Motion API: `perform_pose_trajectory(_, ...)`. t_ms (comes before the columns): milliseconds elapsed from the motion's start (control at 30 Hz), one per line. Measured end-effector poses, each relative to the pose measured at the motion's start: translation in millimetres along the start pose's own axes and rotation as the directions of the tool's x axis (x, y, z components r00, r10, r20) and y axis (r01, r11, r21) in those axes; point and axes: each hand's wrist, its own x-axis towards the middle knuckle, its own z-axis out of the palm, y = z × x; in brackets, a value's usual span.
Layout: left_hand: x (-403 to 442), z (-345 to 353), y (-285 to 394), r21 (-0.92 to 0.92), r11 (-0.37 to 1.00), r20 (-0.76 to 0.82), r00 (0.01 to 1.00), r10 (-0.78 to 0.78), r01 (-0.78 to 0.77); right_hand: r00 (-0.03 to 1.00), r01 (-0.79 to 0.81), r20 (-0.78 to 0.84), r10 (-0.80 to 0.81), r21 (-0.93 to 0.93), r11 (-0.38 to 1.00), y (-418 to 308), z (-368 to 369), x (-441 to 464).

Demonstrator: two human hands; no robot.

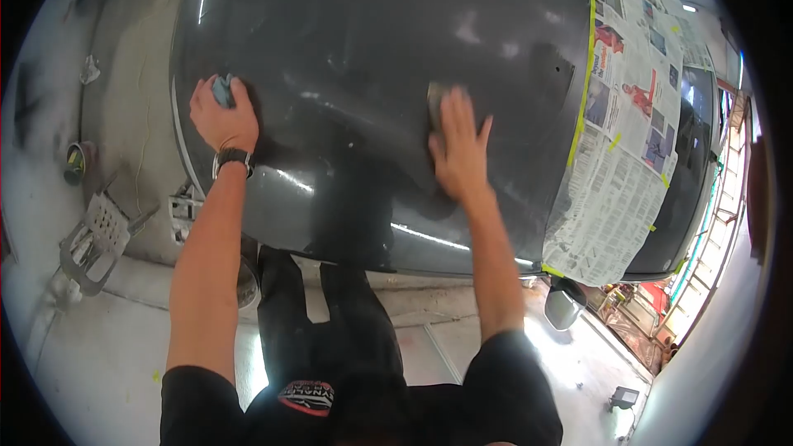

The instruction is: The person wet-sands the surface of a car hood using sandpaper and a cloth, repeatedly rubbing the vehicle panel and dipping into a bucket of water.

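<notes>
Your right hand point(462, 147) lay over a dark grey car panel point(376, 41), its fingers nearly straight and slightly spread, pressing on rather than closing round a thin, block-like pad point(435, 105). The pad sat on the panel, showing beside your fingers; blur hid its material. Your left hand point(225, 122) rested near the panel's left edge, its fingers curled closed around a blue-grey wad point(222, 92), perhaps cloth or sponge.

To work the pad well, it seemed best to hold it flat with even pressure across the fingers, since a tipped edge could have marked the finish. Light, overlapping strokes suited the curve, and stopping short of the yellow-green tape point(591, 54) would have spared the newspaper point(632, 107) beyond it. The watch point(233, 158) on your left wrist also called for care near the panel.

Over to your left, a round container point(77, 163) stood on the floor point(136, 128), with something greenish showing at its mouth; you could not have told what it was from this view.
</notes>
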Motion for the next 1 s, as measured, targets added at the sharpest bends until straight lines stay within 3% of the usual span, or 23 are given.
perform_pose_trajectory(33, -1, 0, 1, 0.007, 1.0, -0.007, 1.0, 0.0, 0.0, 0.994, 0.036, -0.099, -0.037, -0.016, 0.999, 17, -1, 54)
perform_pose_trajectory(100, -1, -2, 4, 0.01, 1.0, -0.013, 1.0, -0.008, 0.008, 0.976, -0.041, -0.215, 0.027, -0.057, 0.998, 45, -7, 152)
perform_pose_trajectory(200, -1, -3, 4, 0.027, 1.0, -0.011, 1.0, 0.001, -0.001, 0.959, -0.049, -0.281, 0.039, -0.032, 0.998, 53, 0, 178)
perform_pose_trajectory(300, -2, -4, 2, 0.003, 1.0, 0.005, 1.0, 0.017, -0.017, 0.994, 0.084, -0.067, -0.081, 0.041, 0.996, 26, -7, 82)
perform_pose_trajectory(367, 0, -5, 6, 0.011, 1.0, 0.014, 1.0, -0.009, 0.009, 0.982, 0.052, 0.178, -0.061, 0.056, 0.997, 22, -14, 36)
perform_pose_trajectory(467, 0, -5, 4, 0.012, 1.0, 0.019, 1.0, 0.002, -0.003, 0.99, 0.125, 0.066, -0.121, -0.047, 0.991, 61, -20, 103)
perform_pose_trajectory(500, -1, -5, 4, 0.012, 1.0, 0.02, 1.0, 0.001, -0.002, 0.99, 0.128, -0.041, -0.132, -0.09, 0.988, 85, -16, 150)
perform_pose_trajectory(533, -1, -5, 5, 0.01, 1.0, 0.015, 1.0, 0.0, -0.001, 0.984, 0.073, -0.16, -0.076, -0.022, 0.997, 104, -17, 202)
perform_pose_trajectory(600, 0, -3, 7, 0.007, 1.0, -0.002, 1.0, -0.011, 0.011, 0.967, -0.13, -0.211, 0.143, 0.074, 0.989, 128, -28, 297)
perform_pose_trajectory(667, 0, -5, 7, 0.008, 1.0, 0.011, 1.0, -0.019, 0.019, 0.951, -0.196, -0.234, 0.2, 0.04, 0.98, 121, -26, 330)
perform_pose_trajectory(700, -3, -7, 7, 0.007, 1.0, 0.016, 1.0, -0.015, 0.015, 0.943, -0.238, -0.235, 0.235, 0.017, 0.971, 114, -24, 330)
perform_pose_trajectory(800, 1, -7, 9, -0.009, 1.0, -0.005, 1.0, -0.016, 0.016, 0.974, -0.008, -0.225, 0.002, -0.022, 1.0, 86, -7, 261)
perform_pose_trajectory(867, 0, -7, 12, -0.007, 1.0, -0.013, 1.0, -0.02, 0.02, 0.979, 0.066, -0.19, -0.068, -0.018, 0.998, 45, -2, 189)
perform_pose_trajectory(1000, 2, -6, 6, -0.003, 0.999, -0.041, 0.999, 0.035, -0.036, 0.998, 0.047, 0.033, -0.049, 0.047, 0.998, -45, 4, 54)
